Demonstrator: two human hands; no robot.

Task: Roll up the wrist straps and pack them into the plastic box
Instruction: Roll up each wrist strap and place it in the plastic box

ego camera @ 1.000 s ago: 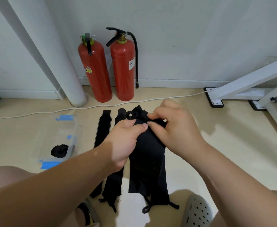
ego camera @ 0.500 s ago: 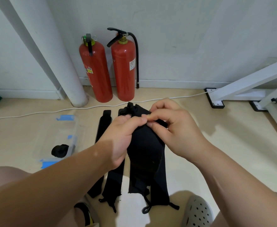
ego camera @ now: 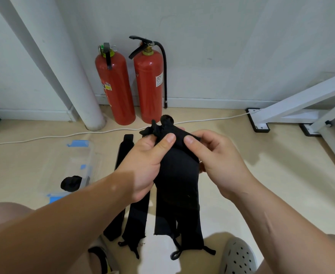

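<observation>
Along the far wall point(ego camera: 222, 46) we see a red fire extinguisher point(ego camera: 114, 89) and, just right of it, a second extinguisher point(ego camera: 148, 86) with a black hose, both upright on the floor point(ego camera: 271, 184). A white pipe point(ego camera: 71, 72) slants down to the floor left of them. A white cable point(ego camera: 44, 136) runs across the floor in front of all three, and a white metal frame point(ego camera: 301, 97) stands at the far right. A grey perforated clog point(ego camera: 237, 256) sits at the near edge, right of centre

Left of centre a clear plastic box point(ego camera: 92, 153) lies on the floor, with blue tape point(ego camera: 77, 143) at its far and near corners. A rolled strap point(ego camera: 71, 183), a black bundle, sits at its near end

In the middle we hold a black wrist strap point(ego camera: 177, 175) raised above the floor. Our left hand point(ego camera: 144, 165) grips its left edge, thumb on top and fingers curled beneath. Our right hand point(ego camera: 218, 161) pinches its right edge between thumb and fingers. The strap's far end bunches up beyond the thumbs. The rest hangs toward us, and its looped near end reaches the floor beside the clog. We cannot tell whether one layer or two hangs there

Two flat straps point(ego camera: 137, 220) lie lengthwise on the floor between the box and the held strap, partly covered by our left hand and forearm
</observation>
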